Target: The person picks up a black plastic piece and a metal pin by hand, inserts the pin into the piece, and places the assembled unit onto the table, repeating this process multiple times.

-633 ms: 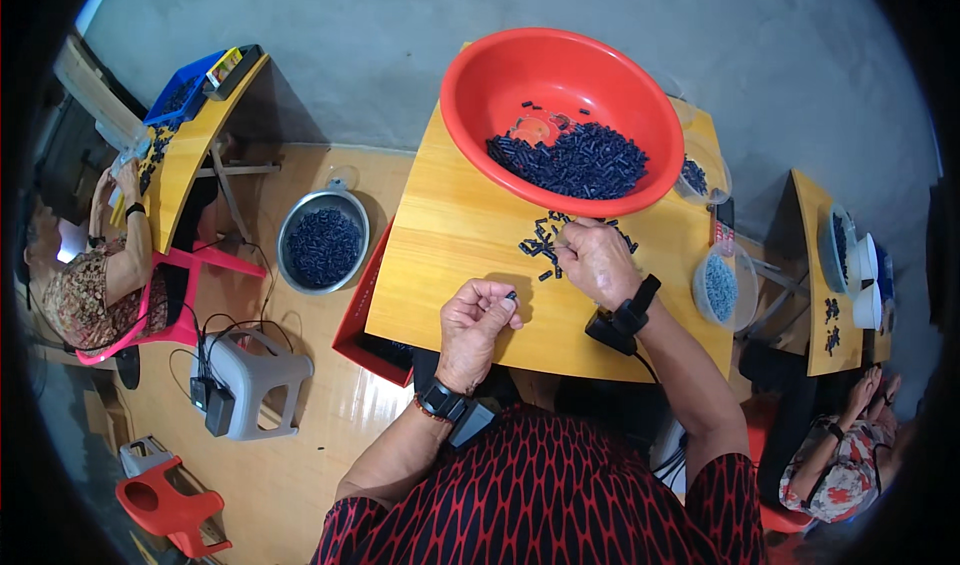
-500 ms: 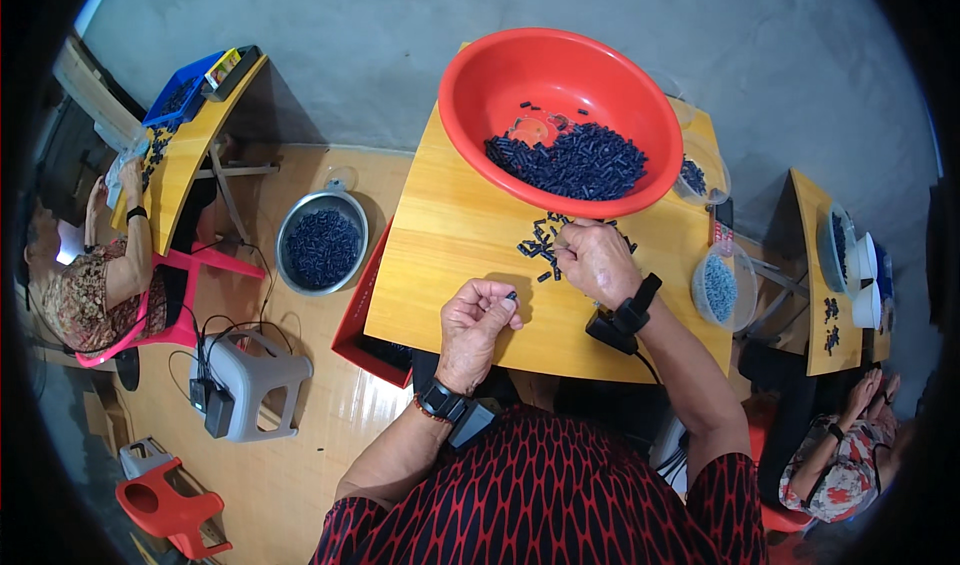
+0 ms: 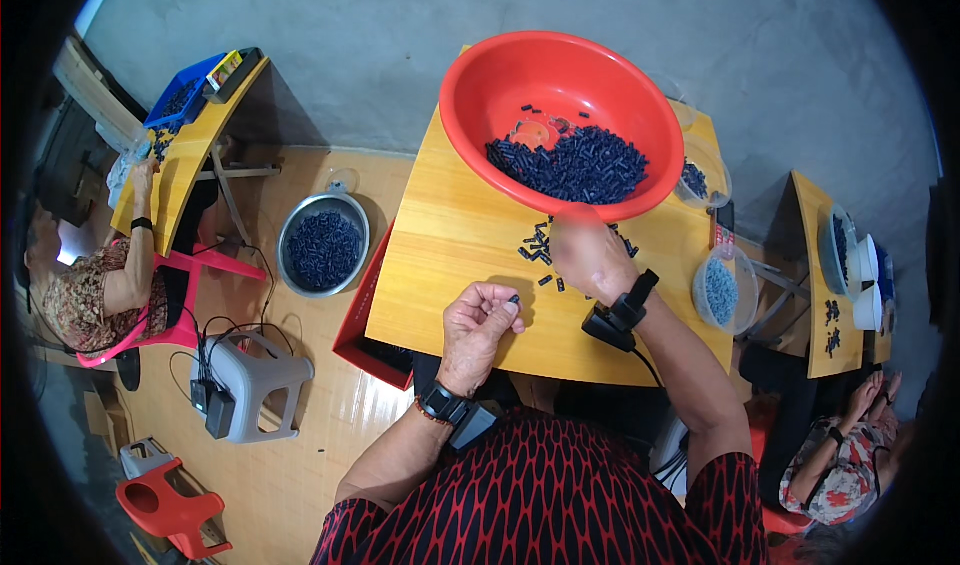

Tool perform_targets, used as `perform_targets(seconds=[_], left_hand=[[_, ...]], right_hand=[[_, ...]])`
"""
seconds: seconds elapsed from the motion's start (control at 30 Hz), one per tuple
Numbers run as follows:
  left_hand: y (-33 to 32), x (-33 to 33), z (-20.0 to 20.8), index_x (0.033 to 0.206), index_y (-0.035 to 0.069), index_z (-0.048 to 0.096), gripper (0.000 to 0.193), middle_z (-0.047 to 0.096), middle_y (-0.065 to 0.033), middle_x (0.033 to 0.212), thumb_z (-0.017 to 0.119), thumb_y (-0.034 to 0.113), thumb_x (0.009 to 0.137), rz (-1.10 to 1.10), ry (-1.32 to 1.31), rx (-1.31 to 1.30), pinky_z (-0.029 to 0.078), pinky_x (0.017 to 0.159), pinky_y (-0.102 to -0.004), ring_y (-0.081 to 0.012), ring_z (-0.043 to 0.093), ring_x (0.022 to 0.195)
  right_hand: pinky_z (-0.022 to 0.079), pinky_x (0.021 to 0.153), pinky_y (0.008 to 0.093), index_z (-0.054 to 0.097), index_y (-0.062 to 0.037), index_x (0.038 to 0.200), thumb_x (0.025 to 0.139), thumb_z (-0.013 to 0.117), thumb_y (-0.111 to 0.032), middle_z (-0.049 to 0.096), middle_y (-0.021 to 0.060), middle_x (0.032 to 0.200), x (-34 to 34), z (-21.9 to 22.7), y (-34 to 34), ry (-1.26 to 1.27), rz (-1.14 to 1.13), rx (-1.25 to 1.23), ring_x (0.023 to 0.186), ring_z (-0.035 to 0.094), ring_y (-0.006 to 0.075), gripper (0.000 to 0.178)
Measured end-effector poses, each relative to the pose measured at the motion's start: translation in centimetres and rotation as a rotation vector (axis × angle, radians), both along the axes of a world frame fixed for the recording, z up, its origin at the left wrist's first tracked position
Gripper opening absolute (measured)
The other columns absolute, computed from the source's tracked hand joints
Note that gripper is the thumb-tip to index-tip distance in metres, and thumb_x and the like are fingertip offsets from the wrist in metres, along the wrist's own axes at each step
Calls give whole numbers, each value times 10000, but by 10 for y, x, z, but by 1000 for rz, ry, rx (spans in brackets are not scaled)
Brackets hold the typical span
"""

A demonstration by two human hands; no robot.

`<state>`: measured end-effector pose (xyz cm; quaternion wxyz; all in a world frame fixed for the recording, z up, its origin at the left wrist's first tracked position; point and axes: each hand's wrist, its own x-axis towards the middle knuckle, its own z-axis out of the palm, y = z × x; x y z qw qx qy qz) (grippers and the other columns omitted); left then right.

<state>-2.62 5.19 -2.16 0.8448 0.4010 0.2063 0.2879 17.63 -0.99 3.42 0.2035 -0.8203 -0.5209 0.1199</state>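
Observation:
My left hand [image 3: 478,333] is closed over the table's near edge. Between its thumb and forefinger a small dark cylindrical piece [image 3: 515,301] pokes out. Farther forward, my right hand [image 3: 590,260] is over a loose scatter of similar dark pieces [image 3: 533,252]. Its fingers are smeared, so I cannot tell whether they grip one. Just beyond that hand stands a large red basin [image 3: 565,70], with a heap of dark pieces [image 3: 580,165] along its near side.
The yellow table [image 3: 430,265] also bears a clear tub [image 3: 747,300] of light blue pieces and another clear tub [image 3: 718,165] of dark ones. A metal bowl [image 3: 363,227], a red box [image 3: 352,333] and a grey stool [image 3: 262,375] are at left. Co-workers sit at both sides.
My right hand stays by the scattered pieces, its fingers now blurred. My left hand keeps its piece almost in place. The co-worker at left has shifted a hand at their table.

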Motion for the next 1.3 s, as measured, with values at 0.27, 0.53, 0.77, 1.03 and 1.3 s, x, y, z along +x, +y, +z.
perform_targets(seconds=[0.27, 0.53, 0.77, 1.03, 1.3], left_hand=[[-1, -1, -2, 1020, 8, 598, 101, 658, -65, 887, 631, 5, 924, 9, 17, 21, 541, 698, -258, -123, 623, 723], [-6, 0, 4, 1023, -2, 617, 106, 666, -73, 894, 641, 13, 921, -45, 4, 5, 539, 698, -260, -126, 623, 717], [-23, -4, 11, 1051, -11, 625, 131, 665, -68, 887, 639, 19, 924, -84, -22, -66, 542, 701, -266, -129, 629, 720], [-33, -5, 28, 1044, 1, 642, 134, 670, -48, 841, 655, 26, 913, -147, -19, -80, 528, 669, -240, -113, 634, 710], [-40, -5, 29, 1023, -8, 652, 123, 677, -59, 852, 660, 1, 901, -142, -2, -21, 537, 666, -251, -120, 637, 710]], right_hand=[[503, 665, 431, 575, 26, 888, 870, 601, -37, 628, 199, 777, -17, 19, -27, 173, 145, 316, 721, 647, 366, 71], [530, 689, 266, 627, 41, 1007, 948, 580, -39, 633, 75, 928, -44, 12, -56, 794, 15, 361, 775, 667, 125, 110], [530, 706, 238, 643, 39, 1043, 946, 593, -30, 612, 47, 926, -60, 9, -69, 816, 31, 440, 787, 655, 105, 130], [533, 707, 249, 634, 33, 1034, 911, 616, 25, 600, 38, 921, -70, 19, -82, 875, -7, 468, 804, 641, 97, 124], [530, 684, 256, 648, 43, 1015, 897, 621, 40, 603, 60, 874, -67, 23, -91, 701, 67, 460, 762, 650, 117, 120]])
